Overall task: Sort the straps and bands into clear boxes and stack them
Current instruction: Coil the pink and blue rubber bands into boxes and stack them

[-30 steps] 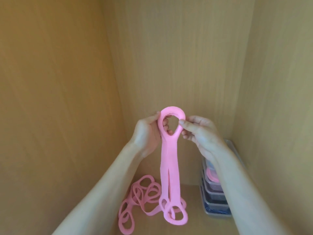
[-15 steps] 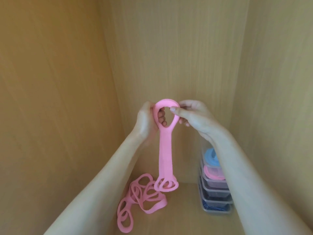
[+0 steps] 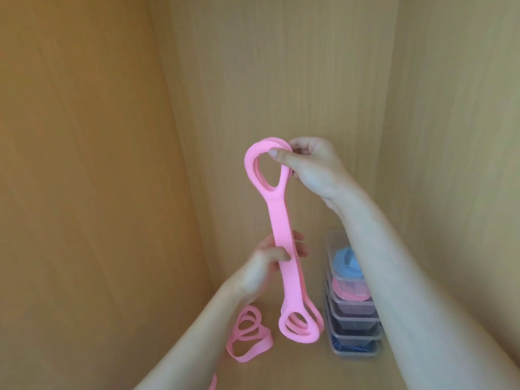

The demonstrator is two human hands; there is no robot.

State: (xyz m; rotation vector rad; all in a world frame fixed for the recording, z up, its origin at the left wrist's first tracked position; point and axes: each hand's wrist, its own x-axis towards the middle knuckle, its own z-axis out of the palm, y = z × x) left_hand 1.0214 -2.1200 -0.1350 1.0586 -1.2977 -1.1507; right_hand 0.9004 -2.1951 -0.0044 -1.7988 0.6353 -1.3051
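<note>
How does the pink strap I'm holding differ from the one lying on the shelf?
The held strap hangs long and nearly straight above the shelf floor; the loose strap lies coiled on it. The right hand pinches the held strap's top loop, the left hand grips its middle; neither touches the loose strap. Both are pink with loops.

Raised right hand (image 3: 309,167) pinches the strap (image 3: 277,215) high; lower left hand (image 3: 266,267) grips its middle.

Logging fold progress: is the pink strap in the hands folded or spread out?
Folded: the pink strap hangs in stacked layers, right hand pinching its top loop, left hand gripping its middle.
</note>
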